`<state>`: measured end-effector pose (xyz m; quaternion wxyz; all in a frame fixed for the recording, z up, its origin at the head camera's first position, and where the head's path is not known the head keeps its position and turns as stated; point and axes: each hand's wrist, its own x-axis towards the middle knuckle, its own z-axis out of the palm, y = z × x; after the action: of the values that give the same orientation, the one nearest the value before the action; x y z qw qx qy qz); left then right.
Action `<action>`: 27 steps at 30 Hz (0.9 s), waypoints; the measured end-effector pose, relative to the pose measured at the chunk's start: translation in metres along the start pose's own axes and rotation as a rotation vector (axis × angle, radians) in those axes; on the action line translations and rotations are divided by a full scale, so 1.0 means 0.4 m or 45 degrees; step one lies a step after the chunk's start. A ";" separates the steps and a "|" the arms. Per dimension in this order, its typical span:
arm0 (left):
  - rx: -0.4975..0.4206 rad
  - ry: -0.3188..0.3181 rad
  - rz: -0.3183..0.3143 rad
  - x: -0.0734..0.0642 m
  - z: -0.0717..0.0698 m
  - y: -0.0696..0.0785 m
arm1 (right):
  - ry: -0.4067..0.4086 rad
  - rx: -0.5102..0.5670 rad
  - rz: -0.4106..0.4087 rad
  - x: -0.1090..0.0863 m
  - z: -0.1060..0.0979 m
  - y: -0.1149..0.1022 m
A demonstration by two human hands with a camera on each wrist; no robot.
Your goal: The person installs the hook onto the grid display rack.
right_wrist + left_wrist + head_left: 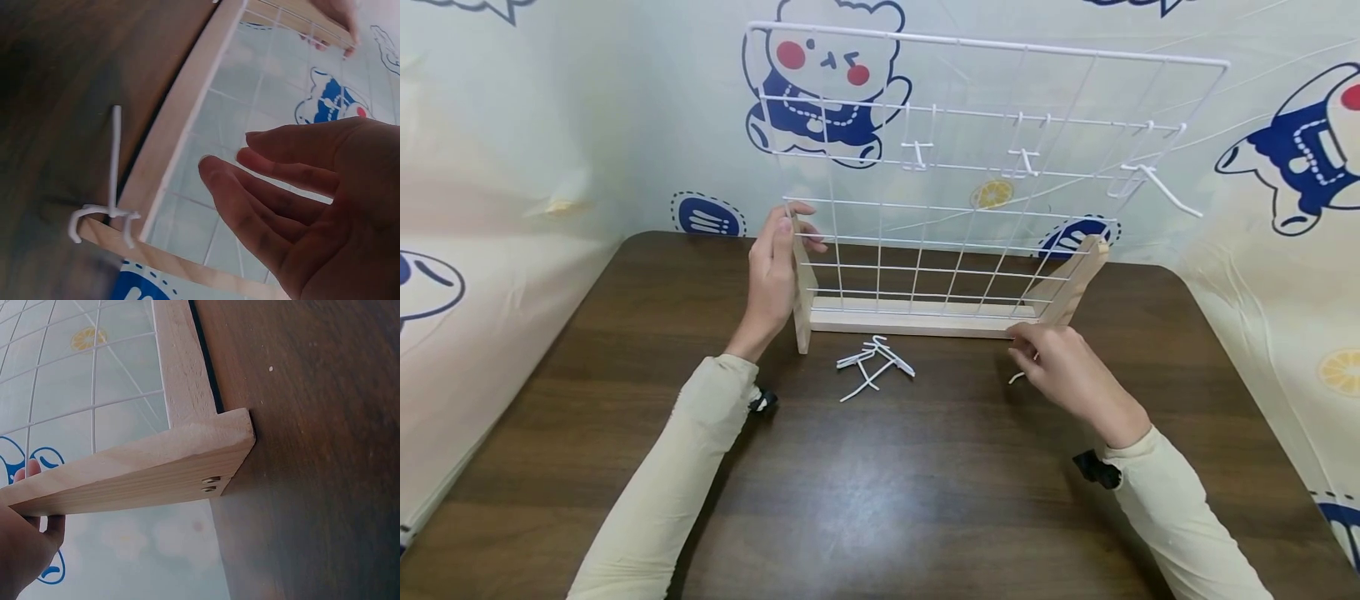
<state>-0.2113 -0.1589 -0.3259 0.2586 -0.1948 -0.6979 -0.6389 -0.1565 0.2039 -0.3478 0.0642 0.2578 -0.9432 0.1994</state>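
Near the far edge of the counter (865,500), left of its middle, my left hand (771,267) grips the upper part of the left wooden upright (803,304), thumb at the front and fingers curled round behind. A pale sleeve (662,483) runs back from it toward the near edge, with something black at the wrist. Just to the right, on the counter in front of the wooden base bar (917,323), lies a tangle of loose white hooks (867,381). The wire grid (958,41) of the rack rises above that bar, along the far edge, and leans up in front of a printed cloth (647,150). Three white hooks hang on it: one near the middle (918,155), one further right (1025,161), and one at the right side (1168,193), its long arm sticking out. By the right end of the bar, my right hand (1067,367) is held with loosely bent fingers and holds nothing; a single hook (114,162) sits just beside it, next to the foot of the right wooden upright (1078,279).
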 end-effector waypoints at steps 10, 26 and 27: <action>0.021 -0.008 -0.004 -0.004 -0.003 0.008 | -0.100 -0.137 -0.029 -0.012 0.025 0.019; 0.033 0.022 0.015 0.008 -0.011 -0.076 | -0.258 -0.232 0.075 -0.020 0.055 0.022; 0.030 0.025 0.017 0.008 -0.011 -0.074 | -0.254 -0.244 0.070 -0.021 0.059 0.021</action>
<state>-0.2310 -0.1664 -0.3471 0.2719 -0.1899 -0.7014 -0.6309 -0.1539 0.2049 -0.3740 -0.0111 0.2430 -0.9663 0.0836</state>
